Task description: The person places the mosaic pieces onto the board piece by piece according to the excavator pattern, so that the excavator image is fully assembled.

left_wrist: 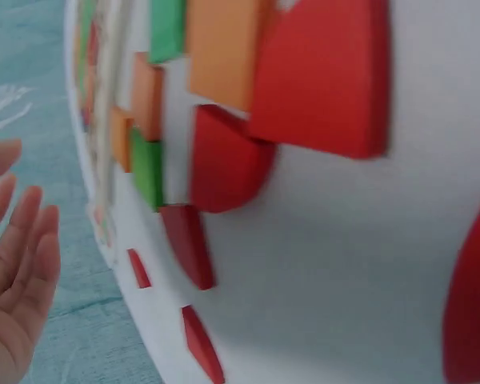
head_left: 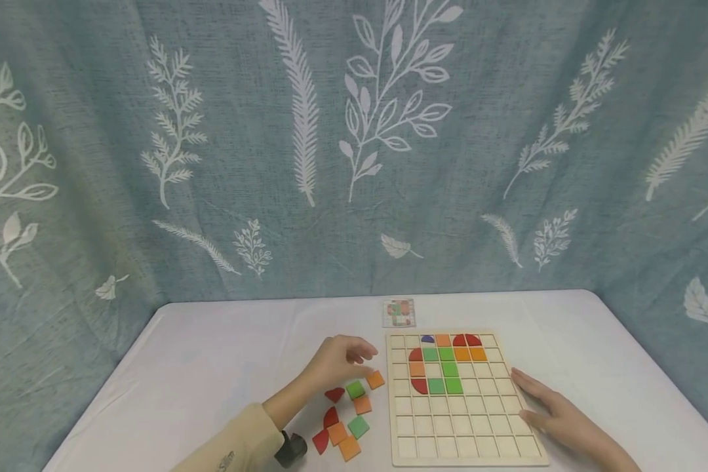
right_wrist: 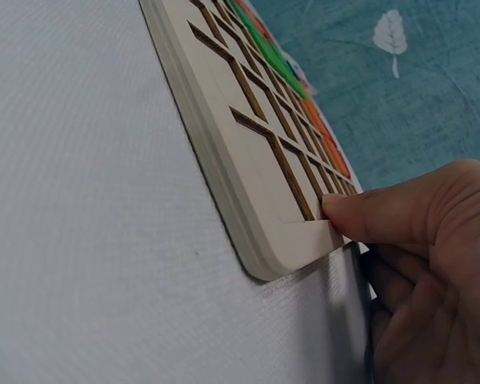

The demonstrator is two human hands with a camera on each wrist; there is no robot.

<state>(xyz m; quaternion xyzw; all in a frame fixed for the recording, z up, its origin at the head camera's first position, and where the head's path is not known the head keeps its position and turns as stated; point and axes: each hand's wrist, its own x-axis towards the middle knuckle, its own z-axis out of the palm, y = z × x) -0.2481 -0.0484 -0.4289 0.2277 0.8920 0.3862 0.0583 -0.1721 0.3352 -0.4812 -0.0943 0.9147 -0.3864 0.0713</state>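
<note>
My left hand (head_left: pixel 336 362) hovers over loose wooden pieces, its fingers loosely bent. In the left wrist view, a gap with no piece in it separates thumb and fingers (left_wrist: pixel 24 240). Closest to its thumb is an orange square tile (head_left: pixel 375 379), between the hand and a wooden grid board (head_left: pixel 469 455). Blue, orange, red and green pieces fill some of the board's upper cells. My right hand (head_left: pixel 566 419) touches the board's right edge. In the right wrist view, its thumb (right_wrist: pixel 360 216) rests on the rim; the other fingers are partly hidden below.
Several loose pieces lie left of the board, including a red quarter-round piece (head_left: pixel 331 417), a green square (head_left: pixel 358 427) and an orange square (head_left: pixel 349 448). A small pattern card (head_left: pixel 398 322) lies behind the board. A leaf-print curtain (head_left: pixel 307 249) hangs behind the white table (head_left: pixel 224 367).
</note>
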